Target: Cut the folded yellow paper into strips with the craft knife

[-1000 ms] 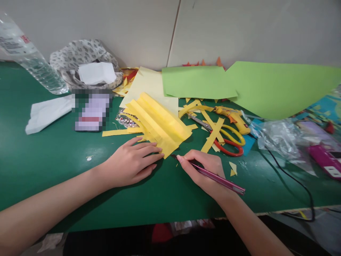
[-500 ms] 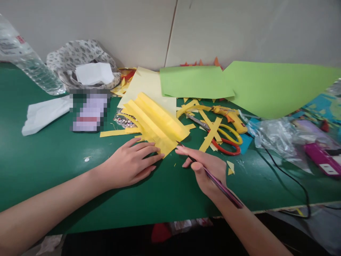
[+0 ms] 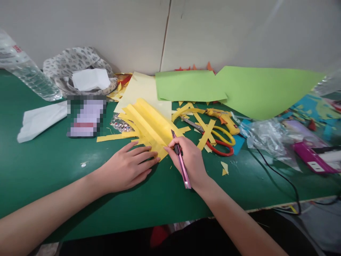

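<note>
Now grips cutter (image 3: 182, 167) blade-up in right hand (image 3: 194, 161), freeing fingertips (image 3: 166, 148) to apparently pinch yellow paper (image 3: 152, 122) beside open left hand (image 3: 127, 167).

A green tabletop (image 3: 149, 206) meets a pale grey wall (image 3: 226, 32)

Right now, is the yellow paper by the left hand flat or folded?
Folded: raised creases run lengthwise along the yellow paper, with the left hand at its near end.
</note>
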Demonstrator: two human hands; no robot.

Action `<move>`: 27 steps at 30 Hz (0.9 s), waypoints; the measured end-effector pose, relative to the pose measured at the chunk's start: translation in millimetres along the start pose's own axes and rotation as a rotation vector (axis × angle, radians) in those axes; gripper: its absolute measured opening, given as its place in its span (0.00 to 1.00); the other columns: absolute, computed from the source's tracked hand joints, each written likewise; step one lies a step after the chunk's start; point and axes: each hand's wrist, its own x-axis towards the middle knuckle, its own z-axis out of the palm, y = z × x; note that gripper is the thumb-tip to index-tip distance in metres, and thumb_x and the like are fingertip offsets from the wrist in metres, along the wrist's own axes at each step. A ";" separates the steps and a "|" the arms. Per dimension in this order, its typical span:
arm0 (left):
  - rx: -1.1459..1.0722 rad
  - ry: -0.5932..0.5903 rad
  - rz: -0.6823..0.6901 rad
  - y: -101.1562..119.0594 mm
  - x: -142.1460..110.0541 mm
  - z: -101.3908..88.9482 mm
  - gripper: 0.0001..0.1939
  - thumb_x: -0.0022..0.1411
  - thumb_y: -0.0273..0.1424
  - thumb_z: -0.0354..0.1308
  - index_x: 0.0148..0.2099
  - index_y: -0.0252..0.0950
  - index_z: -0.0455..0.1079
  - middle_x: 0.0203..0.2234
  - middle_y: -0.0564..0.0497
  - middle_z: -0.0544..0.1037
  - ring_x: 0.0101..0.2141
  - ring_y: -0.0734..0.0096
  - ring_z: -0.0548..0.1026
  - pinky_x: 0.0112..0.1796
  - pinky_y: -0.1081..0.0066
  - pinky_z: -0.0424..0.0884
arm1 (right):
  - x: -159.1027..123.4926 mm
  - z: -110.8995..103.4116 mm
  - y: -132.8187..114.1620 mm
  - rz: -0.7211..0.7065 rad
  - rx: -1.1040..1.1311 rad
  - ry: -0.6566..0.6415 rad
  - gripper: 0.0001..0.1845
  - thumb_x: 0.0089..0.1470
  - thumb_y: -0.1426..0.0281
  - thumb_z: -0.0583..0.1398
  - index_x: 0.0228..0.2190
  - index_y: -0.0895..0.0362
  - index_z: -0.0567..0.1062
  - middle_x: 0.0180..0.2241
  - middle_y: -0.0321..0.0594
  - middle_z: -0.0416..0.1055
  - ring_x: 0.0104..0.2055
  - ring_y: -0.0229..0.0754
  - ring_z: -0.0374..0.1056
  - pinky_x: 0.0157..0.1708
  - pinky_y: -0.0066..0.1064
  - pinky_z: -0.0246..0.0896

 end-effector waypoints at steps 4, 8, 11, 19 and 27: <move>-0.002 0.016 -0.002 0.5 0.2 0.6 0.17 0.69 0.29 0.46 0.57 0.39 0.67 0.50 0.49 0.76 0.52 0.63 0.72 0.58 0.58 0.57 | 0.2 0.9 -0.1 0.042 0.041 0.060 0.06 0.54 0.73 0.59 0.28 0.53 0.66 0.25 0.36 0.71 0.29 0.40 0.70 0.30 0.30 0.64; 0.007 0.006 -0.005 0.7 0.1 0.5 0.17 0.69 0.30 0.46 0.57 0.39 0.67 0.51 0.50 0.76 0.52 0.62 0.71 0.58 0.58 0.57 | 2.7 -4.4 -0.7 0.145 0.088 0.140 0.06 0.54 0.73 0.59 0.27 0.54 0.65 0.25 0.35 0.71 0.26 0.39 0.70 0.29 0.30 0.65; 0.008 0.000 -0.010 0.9 0.1 -0.4 0.17 0.69 0.30 0.46 0.57 0.39 0.67 0.51 0.50 0.75 0.52 0.63 0.71 0.58 0.58 0.56 | 4.9 -7.7 -1.9 0.236 0.143 0.149 0.07 0.53 0.70 0.61 0.28 0.54 0.65 0.24 0.35 0.71 0.24 0.39 0.69 0.26 0.30 0.65; -0.003 -0.009 -0.026 0.5 -1.4 -0.1 0.18 0.68 0.30 0.48 0.58 0.39 0.66 0.52 0.49 0.74 0.54 0.62 0.70 0.61 0.57 0.54 | 2.5 -6.5 -2.1 0.245 0.141 0.193 0.08 0.53 0.66 0.62 0.30 0.53 0.66 0.27 0.36 0.73 0.27 0.41 0.71 0.29 0.33 0.67; -0.076 -0.089 0.045 -1.6 -0.4 -1.9 0.19 0.71 0.33 0.45 0.62 0.40 0.61 0.58 0.49 0.69 0.61 0.64 0.61 0.63 0.55 0.43 | 0.0 -7.7 -4.3 0.184 0.174 0.314 0.08 0.53 0.69 0.63 0.30 0.53 0.66 0.30 0.38 0.74 0.29 0.41 0.72 0.32 0.35 0.69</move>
